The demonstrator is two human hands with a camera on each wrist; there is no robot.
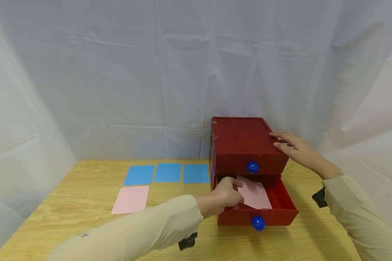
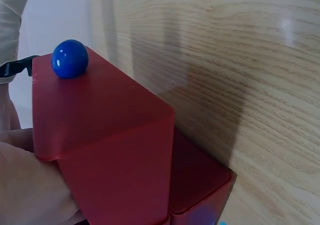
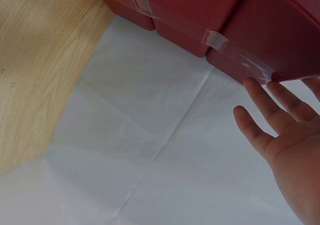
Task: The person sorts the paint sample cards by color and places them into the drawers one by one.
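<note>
A red two-drawer box (image 1: 241, 139) stands on the wooden table (image 1: 85, 224). Its lower drawer (image 1: 281, 212) is pulled out; the upper one, with a blue knob (image 1: 252, 167), is closed. My left hand (image 1: 227, 194) reaches into the lower drawer and pinches a pink card (image 1: 256, 195) that lies tilted inside. The left wrist view shows the drawer front (image 2: 100, 115) and its blue knob (image 2: 70, 58) close up. My right hand (image 1: 292, 145) rests flat with straight fingers on the box's top right edge; in the right wrist view its fingers (image 3: 265, 110) touch the red box (image 3: 240, 20).
Three blue cards (image 1: 167, 172) lie in a row on the table left of the box, and one pink card (image 1: 130, 199) lies in front of them. White cloth (image 1: 117, 72) hangs behind and at both sides.
</note>
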